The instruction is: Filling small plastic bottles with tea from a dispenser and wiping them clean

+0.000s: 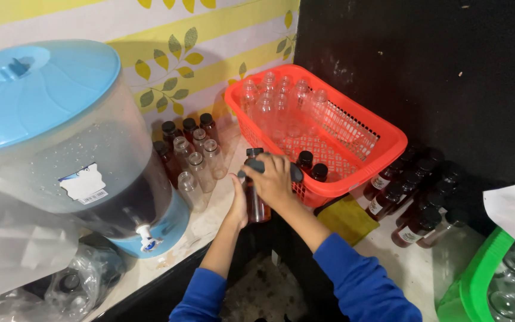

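We steady a small clear plastic bottle of dark reddish-brown liquid (256,203) at the front edge of the pale counter (210,223), just in front of the orange-red plastic basket (388,143). Our left hand (238,209) wraps its fingers around the bottle's side, while our right hand (275,179) sits curled over the top, fingers clenched around several black caps (258,165).

The bottle stands right at the counter's edge, so a hard twist or loose left grip could tip it off and spill it. With several caps bunched in one hand, one could slip and fall into the dark gap below.

On the large translucent dispenser with a blue lid and blue base (49,137), a white sticker with a small barcode sits low on the front, above the white tap (146,237). The capped dark bottles lying to the right (406,203) carry white rectangular labels. Uncapped clear empty bottles (201,167) stand beside the dispenser, unlabelled.
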